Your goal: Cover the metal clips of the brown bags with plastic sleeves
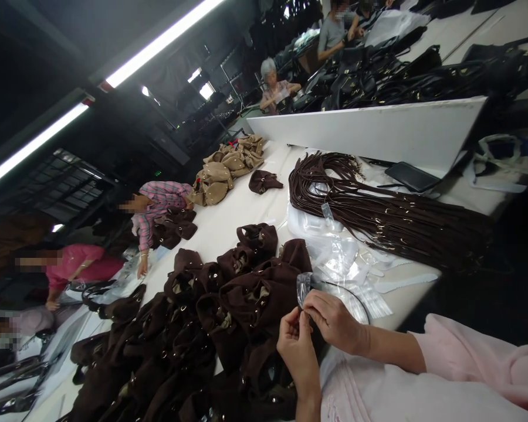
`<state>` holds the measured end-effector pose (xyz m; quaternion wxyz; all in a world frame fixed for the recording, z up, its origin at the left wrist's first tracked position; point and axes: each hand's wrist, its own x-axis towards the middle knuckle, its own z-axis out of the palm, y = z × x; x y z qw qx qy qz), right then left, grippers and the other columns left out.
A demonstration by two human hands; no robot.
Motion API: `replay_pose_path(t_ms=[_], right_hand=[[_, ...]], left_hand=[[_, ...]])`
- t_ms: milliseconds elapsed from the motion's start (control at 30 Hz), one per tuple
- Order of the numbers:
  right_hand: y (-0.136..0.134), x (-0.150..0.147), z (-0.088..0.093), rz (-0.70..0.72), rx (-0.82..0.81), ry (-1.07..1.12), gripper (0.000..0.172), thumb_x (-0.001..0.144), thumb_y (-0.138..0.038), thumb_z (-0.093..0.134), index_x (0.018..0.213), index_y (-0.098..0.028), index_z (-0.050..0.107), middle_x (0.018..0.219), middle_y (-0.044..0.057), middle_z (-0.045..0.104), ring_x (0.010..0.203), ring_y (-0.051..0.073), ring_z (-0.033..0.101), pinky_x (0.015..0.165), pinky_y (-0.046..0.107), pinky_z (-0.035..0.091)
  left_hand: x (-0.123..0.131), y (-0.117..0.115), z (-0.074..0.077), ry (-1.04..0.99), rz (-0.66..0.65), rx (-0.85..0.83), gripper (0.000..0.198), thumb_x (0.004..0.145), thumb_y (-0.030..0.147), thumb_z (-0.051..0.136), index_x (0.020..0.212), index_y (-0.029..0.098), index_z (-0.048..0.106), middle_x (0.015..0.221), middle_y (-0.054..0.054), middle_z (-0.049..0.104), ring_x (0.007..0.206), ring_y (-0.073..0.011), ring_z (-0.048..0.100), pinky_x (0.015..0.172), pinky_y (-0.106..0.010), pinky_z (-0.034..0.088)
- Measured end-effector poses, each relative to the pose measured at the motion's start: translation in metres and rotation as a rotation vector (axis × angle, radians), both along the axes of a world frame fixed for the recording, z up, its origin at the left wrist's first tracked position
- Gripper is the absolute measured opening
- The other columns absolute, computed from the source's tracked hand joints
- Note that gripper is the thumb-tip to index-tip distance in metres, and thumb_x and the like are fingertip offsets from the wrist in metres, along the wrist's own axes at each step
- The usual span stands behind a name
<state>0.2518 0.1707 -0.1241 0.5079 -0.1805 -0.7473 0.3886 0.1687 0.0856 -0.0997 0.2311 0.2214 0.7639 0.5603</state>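
Note:
In front of my body, both hands meet fingertip to fingertip. A small clear plastic sleeve [303,285] sticks up from between them, and my right hand [334,319] pinches its lower end. My left hand [298,346] is closed just below, thumb and fingers pressed together; what lies between them is hidden. Behind the right hand a thin dark cord [352,293] curves over the table. Close by on the left are heaped dark brown soft bags [250,293] with small metal fittings.
Long brown straps [378,205] lie bundled over clear plastic packaging [343,252] on the white table [229,217]. Tan bags [224,170] are piled farther off. A white board [369,129] stands along the back, near a black flat case [411,176]. Several co-workers sit around the tables.

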Motion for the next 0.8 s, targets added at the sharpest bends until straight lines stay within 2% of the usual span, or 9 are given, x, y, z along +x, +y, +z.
replay_pose_path(t_ms=[100, 167, 233, 300, 400, 500, 600, 667, 800], right_hand=[[0.001, -0.003, -0.003, 0.01, 0.002, -0.029, 0.017, 0.097, -0.009, 0.039, 0.088, -0.018, 0.05, 0.081, 0.004, 0.054, 0.077, 0.016, 0.051, 0.069, 0.029, 0.043], [0.004, -0.003, -0.005, 0.018, 0.013, -0.047, 0.018, 0.097, -0.009, 0.038, 0.089, -0.018, 0.051, 0.081, 0.004, 0.054, 0.077, 0.017, 0.051, 0.07, 0.03, 0.043], [0.005, -0.002, -0.006, 0.024, 0.025, -0.06, 0.018, 0.097, -0.01, 0.039, 0.088, -0.018, 0.051, 0.081, 0.004, 0.054, 0.077, 0.017, 0.052, 0.07, 0.03, 0.043], [0.005, 0.0, -0.007, 0.024, -0.01, -0.07, 0.016, 0.097, -0.011, 0.043, 0.086, -0.018, 0.051, 0.08, 0.003, 0.054, 0.075, 0.016, 0.052, 0.068, 0.029, 0.042], [0.004, 0.0, -0.007, 0.006, -0.167, -0.058, 0.015, 0.097, -0.013, 0.048, 0.084, -0.019, 0.053, 0.079, 0.0, 0.054, 0.072, 0.014, 0.053, 0.066, 0.028, 0.042], [0.004, -0.003, -0.006, -0.035, -0.216, -0.017, 0.013, 0.097, -0.014, 0.05, 0.086, -0.02, 0.054, 0.087, 0.002, 0.054, 0.082, 0.015, 0.054, 0.075, 0.031, 0.044], [0.006, -0.006, -0.001, -0.041, -0.099, 0.011, 0.012, 0.097, -0.011, 0.048, 0.091, -0.02, 0.054, 0.094, 0.004, 0.055, 0.09, 0.017, 0.053, 0.08, 0.033, 0.044], [0.008, -0.008, 0.001, -0.03, -0.026, 0.017, 0.013, 0.097, -0.009, 0.046, 0.094, -0.02, 0.053, 0.093, 0.004, 0.055, 0.089, 0.017, 0.052, 0.08, 0.033, 0.044], [0.009, -0.012, 0.003, 0.002, 0.06, 0.014, 0.015, 0.096, -0.006, 0.046, 0.094, -0.019, 0.052, 0.088, 0.004, 0.055, 0.084, 0.018, 0.05, 0.078, 0.034, 0.044]], left_hand=[[-0.001, 0.001, 0.003, 0.423, -0.145, -0.099, 0.023, 0.085, 0.034, 0.059, 0.093, 0.016, 0.069, 0.09, -0.01, 0.07, 0.084, -0.0209, 0.064, 0.08, -0.034, 0.048], [-0.003, 0.004, 0.002, 0.496, -0.193, -0.111, 0.019, 0.086, 0.029, 0.055, 0.09, 0.016, 0.069, 0.089, -0.009, 0.069, 0.083, -0.0207, 0.064, 0.081, -0.034, 0.047], [-0.004, 0.007, -0.001, 0.343, -0.164, -0.078, 0.016, 0.084, 0.03, 0.061, 0.089, 0.016, 0.068, 0.084, -0.008, 0.068, 0.076, -0.0181, 0.063, 0.075, -0.031, 0.048], [-0.005, 0.011, -0.004, 0.016, -0.053, 0.011, 0.025, 0.077, 0.035, 0.071, 0.09, 0.015, 0.066, 0.075, -0.005, 0.066, 0.065, -0.0135, 0.059, 0.065, -0.026, 0.047], [-0.004, 0.016, -0.006, -0.455, 0.103, 0.199, 0.043, 0.065, 0.036, 0.083, 0.094, 0.011, 0.064, 0.071, -0.002, 0.064, 0.055, -0.0066, 0.052, 0.056, -0.019, 0.043], [0.001, 0.019, -0.002, -0.599, 0.16, 0.323, 0.05, 0.058, 0.033, 0.088, 0.094, 0.01, 0.063, 0.075, -0.002, 0.066, 0.057, -0.0049, 0.054, 0.058, -0.017, 0.044], [0.004, 0.02, 0.003, -0.549, 0.144, 0.366, 0.048, 0.062, 0.034, 0.085, 0.096, 0.01, 0.062, 0.077, -0.003, 0.066, 0.059, -0.0056, 0.056, 0.06, -0.018, 0.046], [0.002, 0.02, 0.006, -0.438, 0.12, 0.335, 0.042, 0.069, 0.035, 0.081, 0.097, 0.01, 0.062, 0.076, -0.003, 0.067, 0.06, -0.007, 0.057, 0.062, -0.019, 0.047], [-0.005, 0.017, 0.01, -0.071, 0.044, 0.114, 0.028, 0.081, 0.034, 0.068, 0.097, 0.012, 0.062, 0.077, -0.005, 0.067, 0.065, -0.0136, 0.062, 0.065, -0.026, 0.051]])
